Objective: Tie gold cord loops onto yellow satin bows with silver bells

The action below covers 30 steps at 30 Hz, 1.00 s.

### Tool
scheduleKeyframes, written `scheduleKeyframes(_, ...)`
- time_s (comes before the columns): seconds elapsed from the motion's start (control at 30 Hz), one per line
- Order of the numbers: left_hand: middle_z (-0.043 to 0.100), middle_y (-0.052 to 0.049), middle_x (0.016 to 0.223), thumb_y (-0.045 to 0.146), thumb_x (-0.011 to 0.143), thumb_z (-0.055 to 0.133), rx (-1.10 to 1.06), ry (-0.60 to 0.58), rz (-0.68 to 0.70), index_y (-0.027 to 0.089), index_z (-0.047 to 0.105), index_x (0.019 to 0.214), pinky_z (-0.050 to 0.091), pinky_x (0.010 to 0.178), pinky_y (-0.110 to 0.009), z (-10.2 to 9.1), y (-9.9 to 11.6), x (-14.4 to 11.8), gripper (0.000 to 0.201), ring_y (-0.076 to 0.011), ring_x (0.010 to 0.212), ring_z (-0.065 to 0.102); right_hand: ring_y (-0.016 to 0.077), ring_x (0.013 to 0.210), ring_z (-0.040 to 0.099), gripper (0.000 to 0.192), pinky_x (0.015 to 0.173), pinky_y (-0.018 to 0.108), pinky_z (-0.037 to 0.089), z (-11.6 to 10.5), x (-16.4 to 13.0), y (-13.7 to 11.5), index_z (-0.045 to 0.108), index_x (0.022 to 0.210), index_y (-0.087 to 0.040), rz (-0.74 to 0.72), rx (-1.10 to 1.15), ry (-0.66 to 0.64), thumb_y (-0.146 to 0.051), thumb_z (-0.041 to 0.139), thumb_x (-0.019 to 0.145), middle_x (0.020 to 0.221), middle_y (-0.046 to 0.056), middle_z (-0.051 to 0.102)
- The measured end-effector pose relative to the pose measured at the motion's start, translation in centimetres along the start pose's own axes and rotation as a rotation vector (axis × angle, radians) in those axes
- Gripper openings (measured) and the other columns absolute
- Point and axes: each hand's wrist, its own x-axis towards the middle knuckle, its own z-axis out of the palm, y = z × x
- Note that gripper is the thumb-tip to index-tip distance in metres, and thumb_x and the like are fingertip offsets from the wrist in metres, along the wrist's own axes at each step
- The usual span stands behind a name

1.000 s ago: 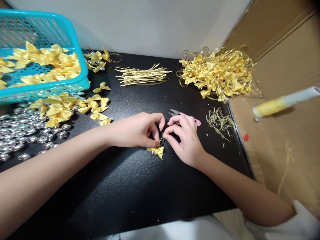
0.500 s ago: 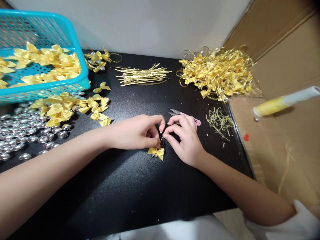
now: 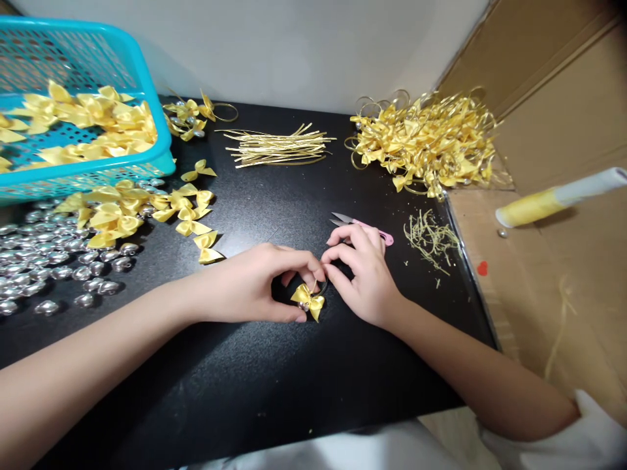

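Note:
A yellow ribbon bow [image 3: 308,299] with a silver bead and a thin gold cord loop hangs low over the black table between my hands. My left hand [image 3: 267,281] curls around the bow, its fingers at the loop and its thumb by the bow's lower left edge. Thumb and forefinger of my right hand [image 3: 362,274] pinch the cord at the loop's upper right; the exact contact is too small to see. Pink-handled thread snips [image 3: 385,236] lie just beyond my right hand, partly covered by it.
At the left stand a turquoise basket [image 3: 164,147] of bows, loose yellow bows [image 3: 115,215] and silver beads [image 3: 46,307]. Gold cord strips [image 3: 279,149] lie at the back. A pile of looped bows [image 3: 431,143] and cord scraps [image 3: 428,238] sit right, near a cardboard surface [image 3: 529,281].
My left hand has moved down and spread its thumb from its fingers around the bow. The bow has shifted slightly, and my right hand has barely moved.

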Motion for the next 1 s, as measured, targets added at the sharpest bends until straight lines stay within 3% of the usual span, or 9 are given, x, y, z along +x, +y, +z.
scheduleKeyframes(0.13, 0.066, 0.003, 0.074, 0.025, 0.084, 0.063, 0.027, 0.123, -0.079, 0.019, 0.062, 0.093, 0.039, 0.054, -0.020, 0.6, 0.4, -0.1, 0.011, -0.0095, 0.059, 0.053, 0.0224, 0.105, 0.048, 0.009, 0.102, 0.045, 0.032, 0.0, 0.0, 0.0, 0.065, 0.082, -0.022, 0.006, 0.029, -0.010, -0.021, 0.060, 0.089, 0.103, 0.004, 0.058)
scheduleKeyframes(0.27, 0.066, 0.004, 0.070, 0.025, 0.080, 0.064, -0.033, 0.179, -0.172, 0.020, 0.051, 0.085, 0.035, 0.050, -0.019, 0.9, 0.8, 0.5, 0.015, -0.0087, 0.054, 0.048, 0.0225, 0.106, 0.048, 0.009, 0.103, 0.045, 0.032, -0.1, 0.0, -0.1, 0.065, 0.081, -0.022, -0.002, 0.043, -0.015, -0.021, 0.060, 0.089, 0.103, 0.004, 0.058)
scheduleKeyframes(0.4, 0.071, 0.005, 0.076, 0.021, 0.081, 0.062, -0.153, 0.099, -0.232, 0.021, 0.043, 0.090, 0.037, 0.052, -0.019, 0.6, 1.1, 1.1, 0.021, -0.0085, 0.055, 0.049, 0.0219, 0.104, 0.049, 0.010, 0.102, 0.044, 0.031, -0.3, 0.0, -0.1, 0.066, 0.081, -0.023, -0.019, 0.059, -0.020, -0.021, 0.060, 0.089, 0.104, 0.003, 0.058)
scheduleKeyframes(0.63, 0.074, 0.004, 0.080, 0.025, 0.081, 0.063, -0.137, -0.032, -0.279, 0.021, 0.048, 0.107, 0.040, 0.057, -0.020, -1.0, 1.3, 1.7, 0.031, -0.0107, 0.059, 0.056, 0.0218, 0.104, 0.048, 0.011, 0.101, 0.043, 0.032, -0.3, -0.1, 0.0, 0.066, 0.081, -0.024, -0.024, 0.044, -0.044, -0.023, 0.060, 0.090, 0.105, 0.003, 0.059)
scheduleKeyframes(0.83, 0.070, 0.005, 0.074, 0.020, 0.077, 0.064, -0.089, -0.112, -0.233, 0.019, 0.065, 0.089, 0.035, 0.052, -0.019, -1.7, 1.2, 2.5, 0.012, -0.0089, 0.055, 0.052, 0.0223, 0.102, 0.048, 0.011, 0.098, 0.043, 0.033, -0.3, -0.1, -0.1, 0.067, 0.082, -0.024, -0.023, 0.032, -0.033, -0.025, 0.060, 0.090, 0.103, 0.004, 0.060)
scheduleKeyframes(1.0, 0.067, 0.005, 0.069, 0.015, 0.075, 0.064, -0.122, -0.167, -0.247, 0.018, 0.066, 0.080, 0.036, 0.053, -0.018, -1.7, 1.1, 2.7, 0.006, -0.0086, 0.057, 0.056, 0.0216, 0.101, 0.048, 0.011, 0.097, 0.042, 0.032, -0.3, 0.0, -0.1, 0.067, 0.081, -0.022, -0.039, 0.048, -0.019, -0.023, 0.060, 0.090, 0.103, 0.003, 0.059)
